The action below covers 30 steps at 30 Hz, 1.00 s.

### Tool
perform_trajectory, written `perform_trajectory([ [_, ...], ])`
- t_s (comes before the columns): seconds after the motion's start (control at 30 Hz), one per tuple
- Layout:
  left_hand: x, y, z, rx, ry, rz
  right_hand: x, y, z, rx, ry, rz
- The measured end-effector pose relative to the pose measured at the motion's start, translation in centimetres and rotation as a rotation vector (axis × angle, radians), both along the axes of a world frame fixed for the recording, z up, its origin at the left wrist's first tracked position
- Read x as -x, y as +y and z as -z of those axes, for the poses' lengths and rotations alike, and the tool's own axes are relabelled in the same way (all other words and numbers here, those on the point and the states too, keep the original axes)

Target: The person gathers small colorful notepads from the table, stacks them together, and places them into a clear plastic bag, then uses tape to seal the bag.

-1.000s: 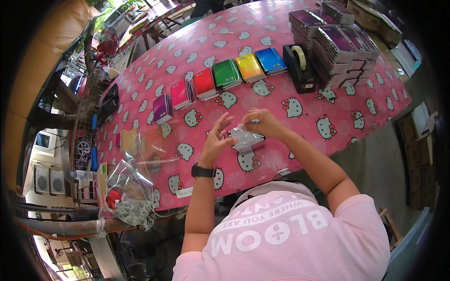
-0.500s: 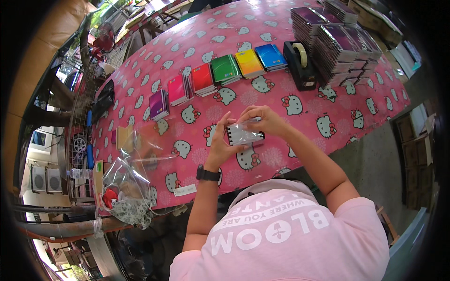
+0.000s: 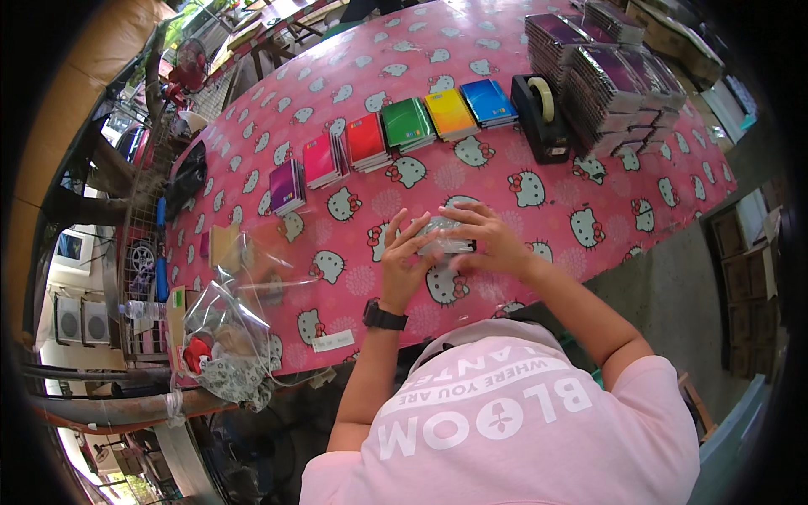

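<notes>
Here's the left hand (image 3: 407, 259), fingers spread; just right of it, between both hands, sits a small notebook (image 3: 459, 246) in clear wrap (image 3: 437, 225). The right hand (image 3: 495, 244) arches over; whether it's pinching, can't tell. Looks like wrap-smoothing; next calls for gentle, even pressure.

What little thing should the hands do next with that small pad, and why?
Maybe the right hand should gently smooth the clear film while the left hand steadies the small pad. The film glints unevenly over the pad, and both hands are curved around it, so it looks like an easy reach.
</notes>
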State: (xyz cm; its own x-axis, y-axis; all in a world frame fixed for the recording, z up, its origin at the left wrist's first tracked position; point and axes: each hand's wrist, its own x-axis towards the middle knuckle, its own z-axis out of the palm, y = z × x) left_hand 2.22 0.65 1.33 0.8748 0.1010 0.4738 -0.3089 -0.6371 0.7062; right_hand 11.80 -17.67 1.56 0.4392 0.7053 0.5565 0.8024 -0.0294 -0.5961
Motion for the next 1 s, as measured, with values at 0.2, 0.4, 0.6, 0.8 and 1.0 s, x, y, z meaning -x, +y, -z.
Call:
perform_trajectory([
  [0.2,0.4,-0.7,0.8,-0.001,-0.050,-0.154,1.5,2.4,0.4,-0.123,0.239,0.186],
  [0.4,-1.0,-1.5,-1.5,0.064,-0.019,-0.272,0.6,3.5,-1.1,-0.103,0.768,0.232],
  [0.6,2.4,-3.0,0.6,-0.407,-0.133,-0.225,-0.4,3.2,-0.4,-0.116,0.959,0.157],
  [0.8,3.2,-3.9,-0.4,-0.445,0.118,-0.121,-6.3,0.0,1.0,-0.303,0.446,0.543],
  [1.0,2.7,-4.5,-0.5,-0.384,0.086,-0.107,-19.9,-10.3,4.7,-0.024,0.013,1.268],
])
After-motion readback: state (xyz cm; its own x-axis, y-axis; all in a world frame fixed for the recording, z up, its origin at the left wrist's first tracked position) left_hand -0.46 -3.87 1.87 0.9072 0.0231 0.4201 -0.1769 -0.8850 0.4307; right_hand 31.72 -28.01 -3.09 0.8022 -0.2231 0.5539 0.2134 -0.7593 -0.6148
